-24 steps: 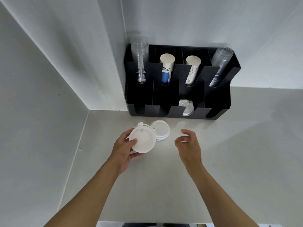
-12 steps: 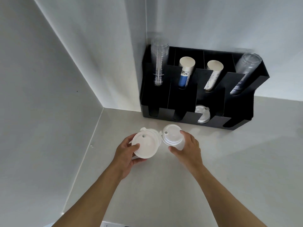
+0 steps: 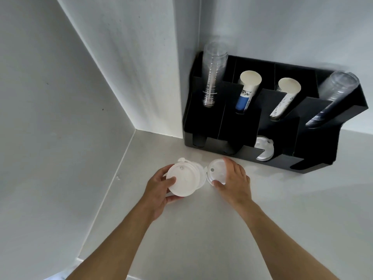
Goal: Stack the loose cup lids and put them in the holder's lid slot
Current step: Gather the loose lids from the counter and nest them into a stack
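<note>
The left hand [image 3: 159, 190] grips a lid stack [image 3: 182, 181] while the right hand [image 3: 234, 181] fingers [image 3: 219, 183] pinch another lid [image 3: 217, 171] beside it, apparently to join them.

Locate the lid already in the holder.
Head view, right of centre: the white lid sits in the black holder's third front slot from the left, just beyond the right hand.

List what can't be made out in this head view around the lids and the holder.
- Lid count in the left hand: its stack overlaps itself.
- Lid under the right hand: partly covered by fingers.
- Lids in the holder slot: front wall hides most.
- Cup print: too small.
</note>
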